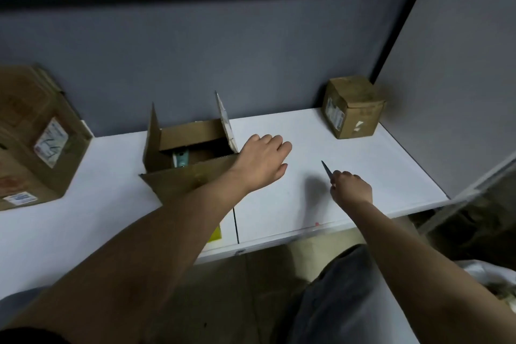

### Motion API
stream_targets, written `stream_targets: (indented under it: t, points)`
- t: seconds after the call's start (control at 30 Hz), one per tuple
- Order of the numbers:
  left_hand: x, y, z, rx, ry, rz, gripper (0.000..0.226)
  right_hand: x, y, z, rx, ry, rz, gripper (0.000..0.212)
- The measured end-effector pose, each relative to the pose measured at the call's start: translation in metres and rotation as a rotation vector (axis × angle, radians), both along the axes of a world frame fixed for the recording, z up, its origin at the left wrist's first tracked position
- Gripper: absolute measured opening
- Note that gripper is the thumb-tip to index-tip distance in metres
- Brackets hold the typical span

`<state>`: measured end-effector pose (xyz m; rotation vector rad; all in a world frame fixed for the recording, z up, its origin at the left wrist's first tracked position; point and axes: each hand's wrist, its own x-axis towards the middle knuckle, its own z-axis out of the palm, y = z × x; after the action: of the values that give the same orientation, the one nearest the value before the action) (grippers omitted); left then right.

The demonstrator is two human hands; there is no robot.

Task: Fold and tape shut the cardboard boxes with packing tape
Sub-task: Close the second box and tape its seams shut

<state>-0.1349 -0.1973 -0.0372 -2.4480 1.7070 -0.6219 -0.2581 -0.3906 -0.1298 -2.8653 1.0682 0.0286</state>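
Three cardboard boxes stood on the white bench (279, 212), counted from its left edge to its right. The first, a large closed box (33, 137) bearing two labels, sat at the far left, partly cut off by the frame, close against the grey back wall (223, 58). The second, an open box (187, 159), stood near the middle of the bench toward its back edge; two of its flaps stood upright, one on the left side and one on the right, while the near flap lay folded outward toward the front edge. One pale green item (181, 159) lay inside it, too dim to identify. Under the left forearm, near the front edge, a yellow object (216, 233) showed only as a sliver.

The left hand (262, 162) reached across the near flap of the open box and hovered just right of its right wall, palm down, fingers loosely curled and holding nothing; whether it touched the bench could not be told. Further right, the right hand (351, 187) was curled around one thin dark pointed tool (327, 170), its tip angled up and back toward the wall, over bare bench surface.

The third box, a small closed box (353, 107) with one label on its left face, sat in the back right corner of the bench, touching or nearly touching the grey side partition (460, 78), well apart from both hands
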Motion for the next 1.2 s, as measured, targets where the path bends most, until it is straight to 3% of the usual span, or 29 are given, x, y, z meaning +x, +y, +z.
stream_targets:
  t: [0.13, 0.33, 0.67, 0.8, 0.9, 1.03, 1.1, 1.2]
  points:
    - [-0.004, -0.032, -0.030, 0.153, 0.024, 0.089, 0.031, -0.004, -0.018, -0.011, -0.025, 0.071, -0.072, 0.033]
    - [-0.001, -0.056, -0.058, 0.211, 0.109, 0.114, 0.031, -0.002, -0.033, -0.028, 0.066, 0.096, -0.170, 0.048]
    - [0.012, -0.040, -0.050, 0.170, 0.094, 0.128, 0.030, 0.005, -0.028, -0.023, 0.100, 0.197, -0.214, 0.038]
    - [0.010, -0.028, -0.045, 0.143, 0.105, 0.150, 0.029, 0.004, -0.018, -0.011, 0.251, 0.068, -0.264, 0.038]
    - [0.004, -0.011, -0.040, 0.076, 0.161, 0.148, 0.030, 0.006, -0.003, 0.005, 0.431, -0.153, -0.267, 0.047]
    - [-0.008, 0.027, -0.041, -0.093, 0.295, 0.153, 0.030, 0.000, 0.019, 0.024, 0.766, -0.345, -0.142, 0.024]
    - [-0.014, 0.050, -0.045, -0.180, 0.383, 0.220, 0.028, -0.006, 0.031, 0.033, 0.862, -0.318, -0.065, 0.021]
    - [-0.020, 0.079, -0.050, -0.303, 0.512, 0.350, 0.021, -0.014, 0.043, 0.040, 0.814, -0.186, 0.061, 0.020]
